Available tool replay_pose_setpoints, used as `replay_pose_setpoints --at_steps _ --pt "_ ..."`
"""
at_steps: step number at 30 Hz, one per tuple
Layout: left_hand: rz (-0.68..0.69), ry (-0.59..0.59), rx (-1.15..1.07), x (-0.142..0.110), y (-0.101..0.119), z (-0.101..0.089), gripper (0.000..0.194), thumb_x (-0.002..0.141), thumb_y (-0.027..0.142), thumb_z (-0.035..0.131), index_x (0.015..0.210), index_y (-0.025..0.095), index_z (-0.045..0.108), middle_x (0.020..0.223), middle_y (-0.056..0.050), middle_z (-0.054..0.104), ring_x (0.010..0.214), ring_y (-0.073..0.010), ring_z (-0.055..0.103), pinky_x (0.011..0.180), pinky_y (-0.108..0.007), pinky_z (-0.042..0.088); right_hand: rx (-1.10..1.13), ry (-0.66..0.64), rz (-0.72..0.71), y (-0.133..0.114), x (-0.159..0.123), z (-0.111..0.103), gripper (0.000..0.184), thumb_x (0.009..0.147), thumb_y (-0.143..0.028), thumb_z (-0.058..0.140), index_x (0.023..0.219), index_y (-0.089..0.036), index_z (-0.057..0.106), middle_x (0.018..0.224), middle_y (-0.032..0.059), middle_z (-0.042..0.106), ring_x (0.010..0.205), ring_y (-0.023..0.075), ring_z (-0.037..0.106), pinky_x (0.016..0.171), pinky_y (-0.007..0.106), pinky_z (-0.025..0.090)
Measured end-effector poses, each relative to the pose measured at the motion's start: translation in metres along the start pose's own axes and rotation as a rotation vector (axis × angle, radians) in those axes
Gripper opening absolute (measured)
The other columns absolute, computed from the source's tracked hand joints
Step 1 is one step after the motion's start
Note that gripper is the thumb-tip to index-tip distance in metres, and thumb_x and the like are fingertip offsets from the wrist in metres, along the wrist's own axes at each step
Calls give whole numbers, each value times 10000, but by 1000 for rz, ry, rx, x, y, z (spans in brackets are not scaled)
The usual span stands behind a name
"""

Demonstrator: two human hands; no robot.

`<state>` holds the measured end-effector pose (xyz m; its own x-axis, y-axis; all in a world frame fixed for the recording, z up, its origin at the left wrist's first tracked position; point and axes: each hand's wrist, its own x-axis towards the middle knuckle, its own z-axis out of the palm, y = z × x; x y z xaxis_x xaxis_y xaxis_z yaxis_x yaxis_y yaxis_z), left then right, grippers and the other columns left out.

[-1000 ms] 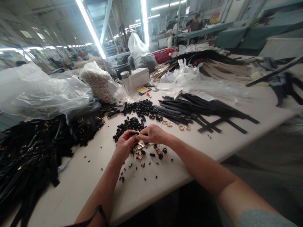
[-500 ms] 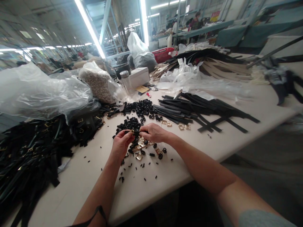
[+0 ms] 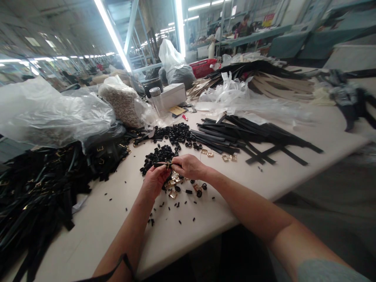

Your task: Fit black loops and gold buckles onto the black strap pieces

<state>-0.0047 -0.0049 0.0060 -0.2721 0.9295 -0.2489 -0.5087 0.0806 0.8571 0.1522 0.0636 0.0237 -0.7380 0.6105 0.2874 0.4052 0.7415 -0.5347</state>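
Above the small parts at the table's middle, both hands grip one black strap (image 3: 160, 164) with a gold buckle (image 3: 168, 165) on it. My left hand (image 3: 155, 179) pinches it from below, just left of the buckle, and the strap's dark end pokes out past the fingers. On the other side, my right hand (image 3: 189, 166) is closed on it, the fingertips partly hidden. Behind the hands lies a heap of black strap loops (image 3: 160, 152). Loose gold buckles (image 3: 173, 194) and small black pieces (image 3: 188, 192) are scattered below them.
Buckled black straps (image 3: 44, 188) are piled at the left, beneath a clear plastic bag (image 3: 55, 113). Flat black strips (image 3: 223, 133) spread out to the right. Farther back stand a bottle (image 3: 157, 102), a white box (image 3: 173, 96) and a full sack (image 3: 119, 102). A person (image 3: 243, 29) is in the background.
The strap end has come out leftward past my left fingers, and the buckle sits slightly farther right. My left hand has shifted a little to the right, while the right hand stays almost in place.
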Motion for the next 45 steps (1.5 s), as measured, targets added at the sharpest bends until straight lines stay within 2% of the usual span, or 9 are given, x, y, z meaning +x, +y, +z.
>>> replay_pose_setpoints --at_steps 7,11,15,19,23,28,35,41,45 --pt "89 2 211 2 0 -5 265 561 234 832 774 134 711 710 -9 672 618 -83 583 596 -176 472 140 14 11 3 0 4 133 843 -208 555 838 -159 679 691 0 617 607 88 460 583 214 270" --pt "183 15 302 2 -3 -4 278 590 254 826 811 143 698 686 7 654 568 -69 544 551 -168 446 175 59 90 2 1 7 149 838 -267 602 783 -156 685 645 -14 599 581 79 455 564 209 264" --pt "254 32 262 -1 -5 1 335 568 260 847 825 164 655 677 22 656 566 -79 580 574 -179 479 150 139 159 1 1 4 185 825 -308 627 730 -157 673 617 -21 576 569 76 436 552 215 250" --pt "167 -38 96 -1 -2 1 387 647 457 785 838 144 661 780 -60 711 679 -149 671 657 -249 545 204 171 197 6 2 -3 239 827 -344 625 699 -145 653 587 -27 550 559 72 423 550 211 260" --pt "115 -113 82 -1 -1 -4 343 610 362 836 836 159 677 762 -27 701 637 -112 654 624 -203 544 314 96 114 8 1 -8 238 818 -332 622 696 -129 651 565 -38 524 540 64 412 533 199 269" --pt "12 -246 193 -7 2 -3 444 643 335 824 1036 178 688 1020 -81 701 793 -161 682 648 -222 559 466 -79 55 4 -1 -15 222 808 -304 602 711 -109 648 570 -37 514 533 62 399 511 187 285" --pt "13 -260 250 -10 6 -1 357 569 316 866 842 151 705 769 -35 694 643 -122 640 614 -210 531 495 -182 20 9 -1 -17 219 797 -313 613 714 -114 651 545 -49 487 512 59 384 500 188 287" --pt "44 -279 325 -8 9 -5 257 597 290 846 740 160 677 650 3 633 556 -92 583 543 -188 487 430 -203 24 14 -1 -16 230 807 -326 629 713 -118 653 556 -44 508 526 61 406 508 191 292" --pt "88 -242 441 -5 10 -7 275 602 310 838 794 157 715 696 -32 675 586 -115 599 573 -224 510 159 -83 7 13 -1 -19 134 786 -287 670 761 -157 693 645 -18 611 606 84 486 576 209 307"
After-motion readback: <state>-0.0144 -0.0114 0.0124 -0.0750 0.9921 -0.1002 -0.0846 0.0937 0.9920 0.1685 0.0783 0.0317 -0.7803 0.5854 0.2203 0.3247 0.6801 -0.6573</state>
